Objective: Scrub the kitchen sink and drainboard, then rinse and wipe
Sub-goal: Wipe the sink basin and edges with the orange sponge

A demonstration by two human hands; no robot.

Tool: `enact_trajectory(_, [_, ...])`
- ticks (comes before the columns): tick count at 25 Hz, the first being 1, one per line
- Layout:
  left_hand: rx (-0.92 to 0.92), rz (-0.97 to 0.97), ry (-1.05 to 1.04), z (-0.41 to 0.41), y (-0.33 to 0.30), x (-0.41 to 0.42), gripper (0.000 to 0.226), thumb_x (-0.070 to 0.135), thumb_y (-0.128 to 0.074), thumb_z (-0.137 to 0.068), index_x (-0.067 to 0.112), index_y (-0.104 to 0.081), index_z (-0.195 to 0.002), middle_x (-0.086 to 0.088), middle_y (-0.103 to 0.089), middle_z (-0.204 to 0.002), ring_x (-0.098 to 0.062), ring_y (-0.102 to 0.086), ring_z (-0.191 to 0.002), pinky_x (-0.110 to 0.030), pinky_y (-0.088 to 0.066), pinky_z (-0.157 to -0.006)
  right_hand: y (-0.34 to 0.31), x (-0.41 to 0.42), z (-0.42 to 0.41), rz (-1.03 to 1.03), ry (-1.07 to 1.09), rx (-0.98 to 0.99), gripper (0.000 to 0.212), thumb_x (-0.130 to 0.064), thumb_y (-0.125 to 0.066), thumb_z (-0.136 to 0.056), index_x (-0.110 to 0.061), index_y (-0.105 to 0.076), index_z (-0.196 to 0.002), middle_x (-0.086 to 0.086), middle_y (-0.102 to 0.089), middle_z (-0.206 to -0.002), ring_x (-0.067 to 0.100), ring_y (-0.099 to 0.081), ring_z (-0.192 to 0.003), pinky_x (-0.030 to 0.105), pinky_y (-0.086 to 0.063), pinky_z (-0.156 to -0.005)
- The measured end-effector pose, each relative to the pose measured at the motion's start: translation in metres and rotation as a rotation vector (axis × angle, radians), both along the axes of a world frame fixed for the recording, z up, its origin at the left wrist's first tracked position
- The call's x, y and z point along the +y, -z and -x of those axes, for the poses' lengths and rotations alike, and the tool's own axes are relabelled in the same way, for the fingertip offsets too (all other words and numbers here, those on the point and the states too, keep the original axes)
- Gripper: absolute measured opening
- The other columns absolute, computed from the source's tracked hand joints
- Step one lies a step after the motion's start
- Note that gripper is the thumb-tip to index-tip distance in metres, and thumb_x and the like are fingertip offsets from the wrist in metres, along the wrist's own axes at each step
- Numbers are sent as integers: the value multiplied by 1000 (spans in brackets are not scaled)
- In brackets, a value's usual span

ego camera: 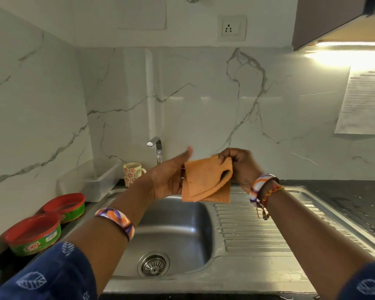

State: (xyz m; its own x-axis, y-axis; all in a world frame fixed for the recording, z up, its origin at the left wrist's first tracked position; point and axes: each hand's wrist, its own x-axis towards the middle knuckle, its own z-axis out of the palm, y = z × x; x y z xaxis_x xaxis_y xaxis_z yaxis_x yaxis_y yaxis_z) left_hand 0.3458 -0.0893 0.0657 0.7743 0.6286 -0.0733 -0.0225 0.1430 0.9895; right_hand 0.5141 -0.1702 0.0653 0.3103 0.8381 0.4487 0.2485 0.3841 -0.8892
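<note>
I have the orange cloth point(206, 182) up above the sink point(173, 226), folded. My right hand point(239, 167) pinches its top corner with curled fingers; my left hand point(171, 176) lies flat against its left edge, fingers released. I would fold it into a firm pad before wiping, then work the ribbed drainboard point(253, 226) along its grooves toward the basin. The nearer red-lidded tub point(34, 234) on the counter reads "EXO"; the wall notice point(364, 100) is too blurred to read.

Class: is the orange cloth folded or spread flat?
Folded: the orange cloth shows overlapping layers, pinched by the right hand.
</note>
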Motion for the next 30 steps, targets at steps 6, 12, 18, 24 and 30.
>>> enact_trajectory(6, [-29,-171,-460,-4,6,13,14,3,-61,-88,-2,-60,-101,-13,-63,-79,-16,-64,-55,-23,-55,-50,0,13,24,261,-103,554,18,-28,-49,-91,-14,-58,-100,14,-62,-94,28,-61,-79,40,-55,-66])
enact_trajectory(12, [-59,-67,-774,-3,32,45,18,7,-63,-87,3,-58,-103,-16,-65,-92,-28,-63,-85,-41,-57,-76,41,35,63,403,-209,642,18,-21,-67,-80,-10,-59,-91,9,-69,-85,16,-66,-77,32,-54,-73])
enact_trajectory(18, [227,-88,-517,-1,96,54,13,16,-63,-87,7,-59,-96,-16,-62,-97,-21,-56,-86,-36,-49,-80,109,107,72,543,277,375,38,-51,-59,-77,-19,-63,-97,11,-58,-87,35,-60,-90,38,-53,-78])
enact_trajectory(24, [1075,-722,-568,92,139,165,45,33,-65,-86,9,-54,-123,-8,-59,-122,-22,-57,-110,-29,-45,-87,145,156,16,641,644,70,29,-19,-51,-94,6,-63,-102,29,-63,-98,41,-61,-92,39,-45,-75])
enact_trajectory(30, [1399,-1123,-450,132,169,241,32,30,-49,-93,13,-49,-120,-5,-53,-125,-21,-53,-115,-29,-42,-93,167,243,-29,774,651,-1011,50,-4,-48,-93,-6,-36,-141,14,-36,-149,30,-29,-139,40,-23,-113])
